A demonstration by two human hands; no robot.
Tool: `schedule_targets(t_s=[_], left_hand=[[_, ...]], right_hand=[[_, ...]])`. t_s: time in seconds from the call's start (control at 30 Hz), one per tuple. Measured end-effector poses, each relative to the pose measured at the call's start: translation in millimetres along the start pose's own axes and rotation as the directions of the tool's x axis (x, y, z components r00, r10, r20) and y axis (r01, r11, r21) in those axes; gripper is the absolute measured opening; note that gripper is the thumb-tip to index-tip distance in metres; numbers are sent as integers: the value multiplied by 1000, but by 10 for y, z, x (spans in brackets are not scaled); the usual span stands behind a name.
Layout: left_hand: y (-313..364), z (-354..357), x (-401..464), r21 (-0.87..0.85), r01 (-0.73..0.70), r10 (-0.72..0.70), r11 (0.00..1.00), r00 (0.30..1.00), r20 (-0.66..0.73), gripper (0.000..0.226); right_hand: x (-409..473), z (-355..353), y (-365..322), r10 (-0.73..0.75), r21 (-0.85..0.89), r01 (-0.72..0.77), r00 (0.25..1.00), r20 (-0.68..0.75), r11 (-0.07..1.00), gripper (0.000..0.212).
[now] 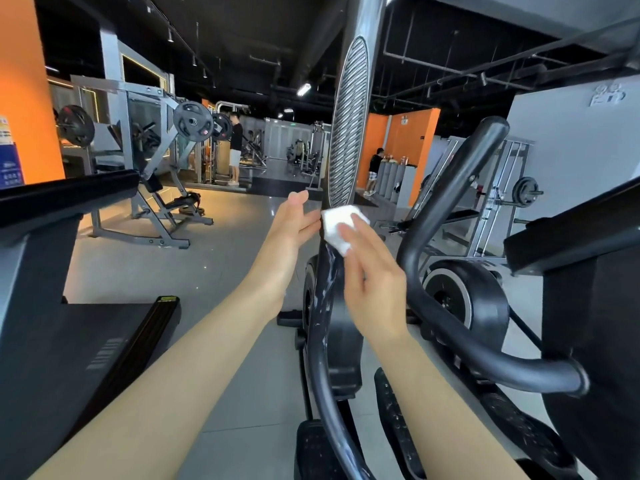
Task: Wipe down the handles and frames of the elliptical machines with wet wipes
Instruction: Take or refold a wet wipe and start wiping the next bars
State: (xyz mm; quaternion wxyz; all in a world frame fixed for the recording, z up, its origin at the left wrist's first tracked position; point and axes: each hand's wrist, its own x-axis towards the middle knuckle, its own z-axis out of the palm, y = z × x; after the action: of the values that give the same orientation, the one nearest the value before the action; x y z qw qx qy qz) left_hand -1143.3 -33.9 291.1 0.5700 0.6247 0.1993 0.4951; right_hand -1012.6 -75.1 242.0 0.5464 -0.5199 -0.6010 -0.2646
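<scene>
On the near elliptical handle point(329, 289), just below its ribbed grip point(348, 126), I see my right hand point(375, 289) pressing a folded white wipe point(337, 225) with flat fingers. My left hand point(294, 230) hovers open, empty, left of that handle. Beyond stands 1 weight machine point(156, 161).

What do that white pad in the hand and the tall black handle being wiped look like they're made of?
The wet wipe looks like soft nonwoven cloth, folded, matte white. The elliptical handle looks like glossy black painted metal or hard plastic, shiny with wet streaks; its ribbed oval grip panel seems to be silver-grey plastic or rubber.
</scene>
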Motion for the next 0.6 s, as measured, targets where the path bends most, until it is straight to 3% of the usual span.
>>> schedule_targets(t_s=[0.07, 0.17, 0.3, 0.37, 0.43, 0.53, 0.6], left_hand=[[14, -13, 11, -20, 10, -10, 1000, 1000, -8, 50], [14, -54, 23, -43, 21, -20, 999, 1000, 13, 52], [-164, -249, -60, -60, -22, 26, 998, 997, 72, 49], [-306, -388, -148, -71, -59, 63, 996, 997, 50, 45], [-478, -542, -239, -80, -99, 104, 992, 993, 53, 34], [-785, -830, -377, -103, -102, 114, 989, 987, 113, 25], [-979, -1049, -421, -156, -23, 38, 988, 995, 95, 18]], right_hand=[[11, 73, 56, -125, -134, 133, 990, 65, 982, 34], [16, 54, 104, -134, -257, 162, 983, 123, 953, 34], [-25, -94, 46, -59, -308, 54, 998, -7, 950, 34], [-118, -159, -121, 8, -236, -32, 995, -104, 971, 33], [-280, -124, -417, 48, -96, -57, 995, -92, 994, 32], [-580, 227, -815, 176, 151, -185, 982, 75, 971, 28], [-776, 603, -858, 380, 271, -435, 896, 232, 859, 23]])
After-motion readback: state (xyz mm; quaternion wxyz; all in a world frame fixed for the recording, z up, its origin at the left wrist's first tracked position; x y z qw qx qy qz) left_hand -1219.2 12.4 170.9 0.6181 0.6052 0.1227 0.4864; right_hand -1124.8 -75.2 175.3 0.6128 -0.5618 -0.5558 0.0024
